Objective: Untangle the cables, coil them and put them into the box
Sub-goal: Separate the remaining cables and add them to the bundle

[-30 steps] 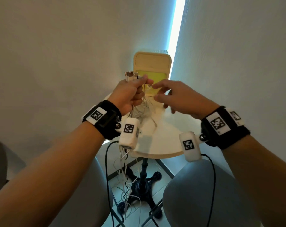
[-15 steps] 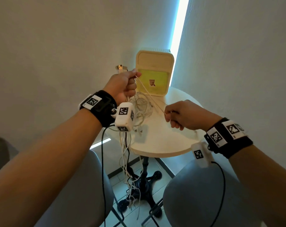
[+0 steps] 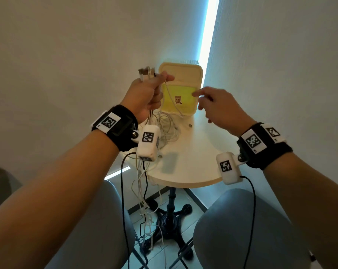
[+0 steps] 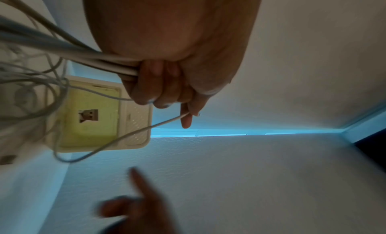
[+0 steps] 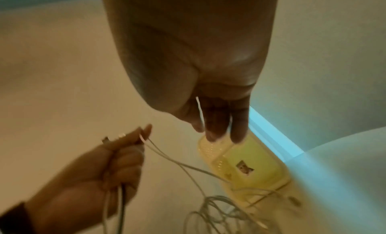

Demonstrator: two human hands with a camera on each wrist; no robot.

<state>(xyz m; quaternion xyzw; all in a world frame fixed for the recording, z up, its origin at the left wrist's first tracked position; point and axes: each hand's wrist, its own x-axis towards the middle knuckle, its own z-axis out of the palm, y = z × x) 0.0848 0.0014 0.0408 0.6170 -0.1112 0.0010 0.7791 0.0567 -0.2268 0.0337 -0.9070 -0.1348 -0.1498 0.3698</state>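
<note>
My left hand [image 3: 150, 92] is raised in front of the box and grips a bundle of white cables, whose plugs [image 3: 146, 71] stick up above the fist. One thin strand loops slack from its forefinger [image 4: 185, 120] down to a tangle [image 3: 167, 127] on the round white table [image 3: 193, 162]. More cable ends [image 3: 143, 191] hang off the table edge toward the floor. My right hand [image 3: 212, 101] hovers to the right of the box with its fingers stretched out and holds nothing. The yellow-green box [image 3: 181, 88] stands at the table's far side, its cream lid [image 3: 180, 72] open.
A loose plug [image 3: 190, 125] lies on the table near the box. Walls close in left and right, meeting in a lit corner behind the box. The black pedestal foot [image 3: 170, 220] stands between my grey-clad knees [image 3: 241, 230]. Black wrist-camera cords hang from both arms.
My right hand let go of the strand it was pulling taut toward the front right and rose toward the box. The strand now hangs slack. The left hand kept its grip on the bundle.
</note>
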